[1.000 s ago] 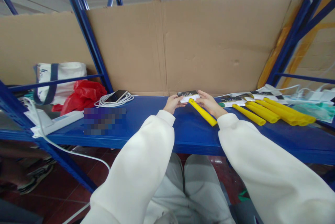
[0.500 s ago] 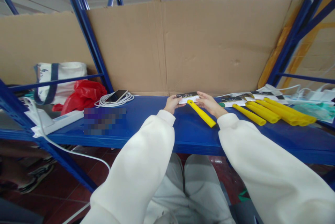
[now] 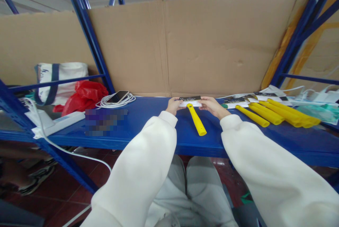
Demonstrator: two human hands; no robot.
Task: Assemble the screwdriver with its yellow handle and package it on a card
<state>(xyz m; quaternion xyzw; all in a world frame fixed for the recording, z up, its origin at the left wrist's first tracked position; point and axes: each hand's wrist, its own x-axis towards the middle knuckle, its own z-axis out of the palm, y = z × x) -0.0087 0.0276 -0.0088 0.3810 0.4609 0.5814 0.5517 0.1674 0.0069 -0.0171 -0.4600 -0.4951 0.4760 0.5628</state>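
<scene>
A yellow-handled tool (image 3: 196,119) is held level above the blue shelf, its handle pointing toward me. A black-and-white card (image 3: 190,101) covers its head, so the kind of tool is hidden. My left hand (image 3: 173,105) is closed on the card's left edge. On the opposite edge, my right hand (image 3: 212,106) grips the card with bent fingers. Right of that hand lie several similar yellow-handled tools (image 3: 266,114) in a row, with cards on their far ends.
The blue shelf (image 3: 150,114) is backed by a cardboard sheet (image 3: 212,46). A phone (image 3: 119,96) rests among coiled white cable (image 3: 106,104). Further left are a red plastic bag (image 3: 91,94), a canvas bag (image 3: 70,71) and a white power strip (image 3: 63,122). Blue posts (image 3: 91,39) frame the sides.
The held tool has turned, its handle end swinging left and toward me. The card now sits squarer between my hands, which have barely moved.
</scene>
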